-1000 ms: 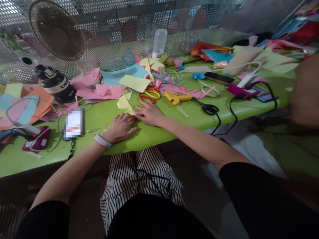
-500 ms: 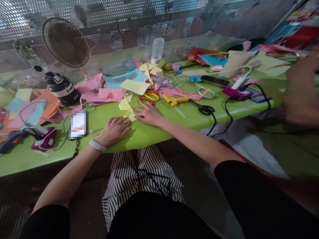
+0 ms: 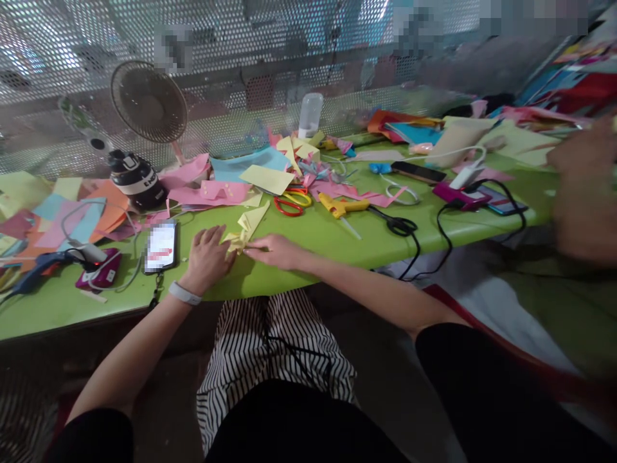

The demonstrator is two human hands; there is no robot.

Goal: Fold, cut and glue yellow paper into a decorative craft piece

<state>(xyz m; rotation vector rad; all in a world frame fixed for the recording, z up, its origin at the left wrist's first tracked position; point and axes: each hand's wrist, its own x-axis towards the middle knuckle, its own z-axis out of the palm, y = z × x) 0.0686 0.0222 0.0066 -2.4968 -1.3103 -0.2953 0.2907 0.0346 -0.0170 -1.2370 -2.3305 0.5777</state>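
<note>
A folded piece of yellow paper lies on the green table in front of me, with a bunched, creased lower end between my hands. My left hand, a pale band on its wrist, rests on the table at the paper's left side. Its fingers are apart and its inner fingertips touch the creased part. From the right, my right hand pinches the lower end between thumb and fingers. Just beyond the paper lie red- and yellow-handled scissors, and a yellow glue gun lies to their right.
Left of me are a phone, a purple power strip, a black bottle and a fan. Coloured paper scraps line the back. On the right are black-handled scissors, another power strip and a person's blurred arm.
My hands and the yellow paper have come nearer the table's front edge. The right hand has gone from lying spread on the paper to pinching it. The view has shifted slightly.
</note>
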